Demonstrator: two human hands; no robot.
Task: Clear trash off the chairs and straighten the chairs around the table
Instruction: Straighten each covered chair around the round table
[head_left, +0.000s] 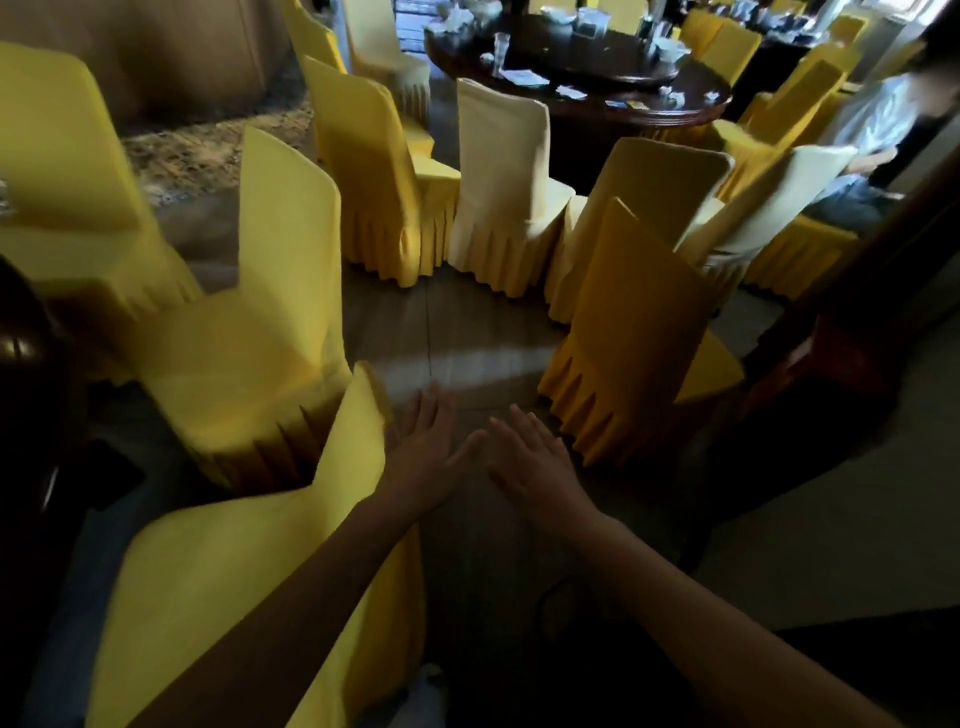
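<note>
My left hand is flat and open, its palm edge against the backrest of the nearest yellow-covered chair at the lower left. My right hand hovers open beside it over the bare floor, holding nothing. A second yellow chair stands just beyond the first, facing left. Another yellow chair stands to the right, its back toward me. No trash shows on the seats I can see.
A dark table edge is at the far left. More yellow and cream chairs ring a dark round table covered with dishes at the back. A seated person is at the far right. Open floor lies between the chairs.
</note>
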